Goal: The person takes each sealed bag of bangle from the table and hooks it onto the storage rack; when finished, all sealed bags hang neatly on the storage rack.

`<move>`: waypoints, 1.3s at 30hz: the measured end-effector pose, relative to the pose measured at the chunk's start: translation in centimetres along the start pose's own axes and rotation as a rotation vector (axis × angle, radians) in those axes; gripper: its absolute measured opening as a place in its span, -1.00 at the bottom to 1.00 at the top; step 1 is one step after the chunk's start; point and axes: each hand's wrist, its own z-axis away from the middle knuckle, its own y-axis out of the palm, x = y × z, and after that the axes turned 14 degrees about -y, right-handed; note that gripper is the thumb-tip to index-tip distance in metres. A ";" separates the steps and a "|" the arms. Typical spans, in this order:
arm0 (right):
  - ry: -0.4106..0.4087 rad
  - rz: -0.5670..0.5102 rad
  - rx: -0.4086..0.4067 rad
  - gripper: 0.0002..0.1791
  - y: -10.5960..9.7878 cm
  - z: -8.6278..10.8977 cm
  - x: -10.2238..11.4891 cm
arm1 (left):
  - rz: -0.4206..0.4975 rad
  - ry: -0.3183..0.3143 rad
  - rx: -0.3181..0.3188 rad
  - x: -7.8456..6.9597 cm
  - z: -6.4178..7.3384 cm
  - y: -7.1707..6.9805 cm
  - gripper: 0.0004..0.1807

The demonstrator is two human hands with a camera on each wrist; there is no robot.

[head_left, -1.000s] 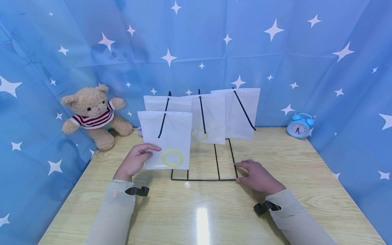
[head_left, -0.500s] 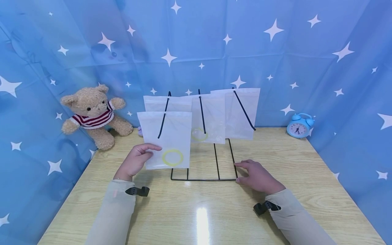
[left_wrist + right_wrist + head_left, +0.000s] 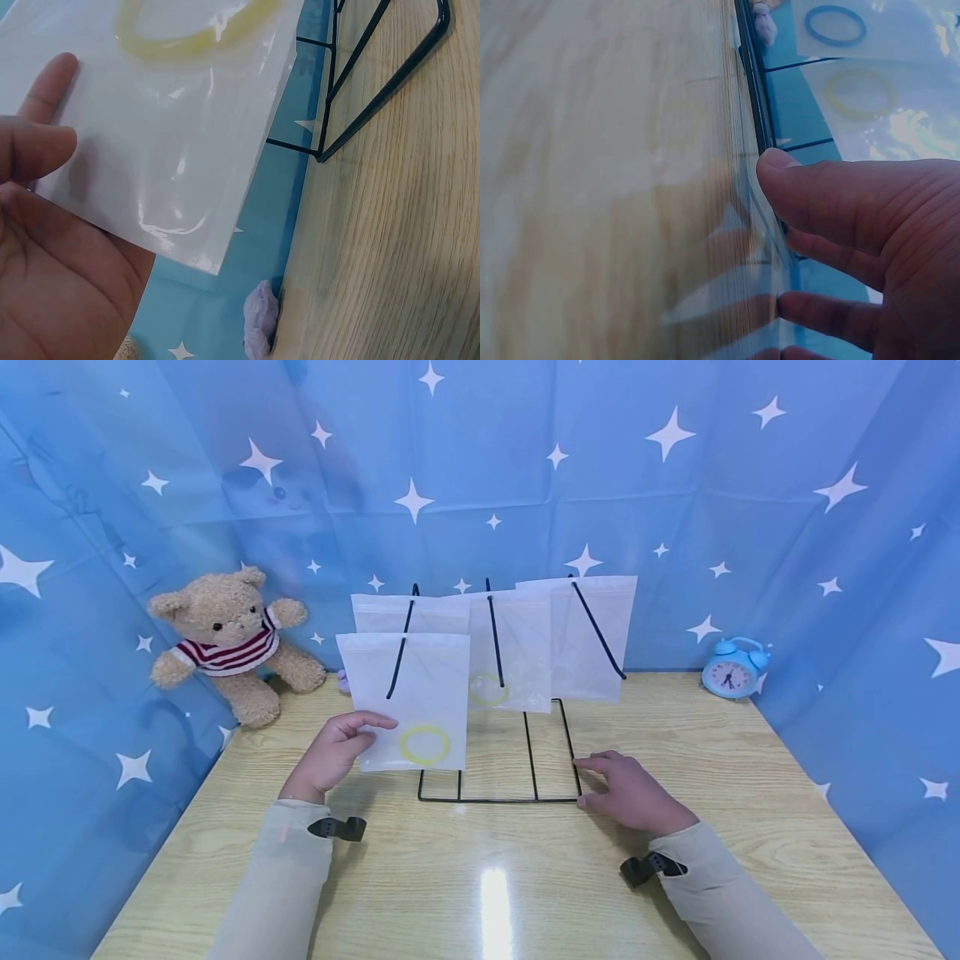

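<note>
A black wire rack (image 3: 498,801) stands on the table, its prongs holding several white translucent zip bags. On the left prong, the front bag (image 3: 375,672) shows a yellow ring (image 3: 424,745) near its bottom; another bag (image 3: 367,614) hangs behind it. My left hand (image 3: 330,756) pinches the front bag's lower left edge, with index finger and thumb (image 3: 45,148) across its face. The middle bag (image 3: 525,652) also shows a yellow ring, and a further bag (image 3: 588,635) hangs at right. My right hand (image 3: 630,789) grips the rack's front right base corner.
A teddy bear (image 3: 225,635) in a striped shirt sits at the back left. A blue alarm clock (image 3: 733,668) stands at the back right. A small purple object (image 3: 260,319) lies behind the bags. Blue star-patterned cloth (image 3: 480,452) surrounds the wooden table (image 3: 420,877).
The front bag's lower end has swung slightly right and up at my left hand. My right hand and the rack have stayed in place.
</note>
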 end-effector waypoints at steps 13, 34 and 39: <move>-0.007 0.003 -0.003 -0.32 0.0 0.0 -0.1 | -0.009 0.003 -0.016 0.1 -0.1 0.1 -0.64; -0.008 -0.005 -0.008 -0.31 0.0 0.0 -0.2 | -0.012 0.024 -0.038 0.2 -0.3 0.2 -0.60; -0.005 -0.004 -0.009 -0.31 0.0 0.0 -0.2 | -0.012 0.026 -0.039 0.0 -0.3 0.3 -0.60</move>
